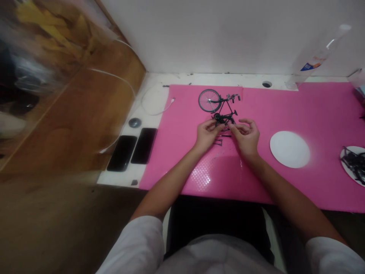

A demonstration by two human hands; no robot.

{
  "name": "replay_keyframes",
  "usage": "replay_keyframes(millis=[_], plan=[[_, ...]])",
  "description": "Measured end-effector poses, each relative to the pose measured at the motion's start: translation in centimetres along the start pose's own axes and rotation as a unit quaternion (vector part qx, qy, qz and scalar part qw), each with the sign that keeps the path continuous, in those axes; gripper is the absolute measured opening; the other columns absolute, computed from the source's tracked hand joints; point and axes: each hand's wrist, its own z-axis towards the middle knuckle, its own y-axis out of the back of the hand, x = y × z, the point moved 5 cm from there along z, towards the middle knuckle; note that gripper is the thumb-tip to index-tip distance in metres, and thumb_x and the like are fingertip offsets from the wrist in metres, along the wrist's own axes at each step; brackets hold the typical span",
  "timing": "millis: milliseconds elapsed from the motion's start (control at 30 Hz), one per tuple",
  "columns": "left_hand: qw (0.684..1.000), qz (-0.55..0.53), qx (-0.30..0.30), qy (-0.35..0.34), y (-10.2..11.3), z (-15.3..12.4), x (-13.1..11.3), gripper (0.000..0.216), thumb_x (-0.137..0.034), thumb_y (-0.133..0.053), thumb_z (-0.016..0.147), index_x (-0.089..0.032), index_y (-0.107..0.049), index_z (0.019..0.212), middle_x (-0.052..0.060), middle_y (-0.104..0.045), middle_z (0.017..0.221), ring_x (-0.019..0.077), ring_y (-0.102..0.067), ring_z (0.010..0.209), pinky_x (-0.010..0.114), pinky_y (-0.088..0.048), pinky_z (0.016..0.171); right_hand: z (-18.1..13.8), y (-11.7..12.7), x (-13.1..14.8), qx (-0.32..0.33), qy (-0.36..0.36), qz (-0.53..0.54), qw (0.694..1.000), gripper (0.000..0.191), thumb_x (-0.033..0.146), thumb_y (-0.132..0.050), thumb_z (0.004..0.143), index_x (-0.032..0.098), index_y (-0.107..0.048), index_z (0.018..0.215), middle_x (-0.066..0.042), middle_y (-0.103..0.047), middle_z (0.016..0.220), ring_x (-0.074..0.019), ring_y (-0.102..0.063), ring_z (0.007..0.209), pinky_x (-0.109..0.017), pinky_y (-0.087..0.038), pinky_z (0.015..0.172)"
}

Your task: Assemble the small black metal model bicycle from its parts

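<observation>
A small black model bicycle [225,107] lies on the pink mat [176,160], its spoked front wheel and handlebar toward the wall. My left hand [208,132] pinches the rear part of the model from the left, near the crank. From the right, my right hand [245,136] has thumb and finger closed at the rear wheel, its other fingers raised. Fingers partly cover the rear wheel. Just below, between my wrists, lie a thin black rod [225,136] and a small black frame-like part [218,142].
A white plate [289,149] sits to the right; another plate [345,167] holds a heap of black parts. Two dark phones [144,145], a round grey object [135,122] and a white cable [159,113] lie left. A clear bottle [316,61] stands by the wall.
</observation>
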Motion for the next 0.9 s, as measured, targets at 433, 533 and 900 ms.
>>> replay_keyframes(millis=[433,533,900], plan=[[1.000,0.006,-0.002,-0.003,0.00,0.02,-0.49,0.041,-0.037,-0.110,0.064,-0.018,-0.089,0.093,0.010,-0.088,0.106,0.0274,-0.084,0.103,0.045,-0.066,0.105,-0.45,-0.12,0.76,0.004,0.004,-0.003,1.000,0.065,0.060,-0.107,0.070,0.024,-0.071,0.111,0.000,-0.084,0.083,-0.0156,-0.077,0.070,-0.027,-0.060,0.062],[1.000,0.002,-0.002,-0.012,-0.02,0.07,-0.51,0.039,-0.038,-0.110,0.064,-0.020,-0.090,0.093,0.009,-0.089,0.105,0.0256,-0.084,0.101,0.042,-0.067,0.102,-0.42,-0.18,0.76,0.009,0.009,-0.008,1.000,0.059,0.060,-0.105,0.073,0.023,-0.077,0.108,-0.001,-0.083,0.084,-0.0159,-0.077,0.072,-0.028,-0.061,0.063],[1.000,-0.001,-0.014,-0.003,0.12,0.07,-0.42,0.038,-0.033,-0.111,0.062,-0.020,-0.087,0.088,0.008,-0.087,0.102,0.0256,-0.083,0.099,0.044,-0.066,0.102,-0.50,-0.15,0.48,0.003,-0.002,0.003,1.000,0.055,0.059,-0.106,0.072,0.023,-0.078,0.103,-0.001,-0.083,0.083,-0.0153,-0.076,0.071,-0.027,-0.062,0.062]])
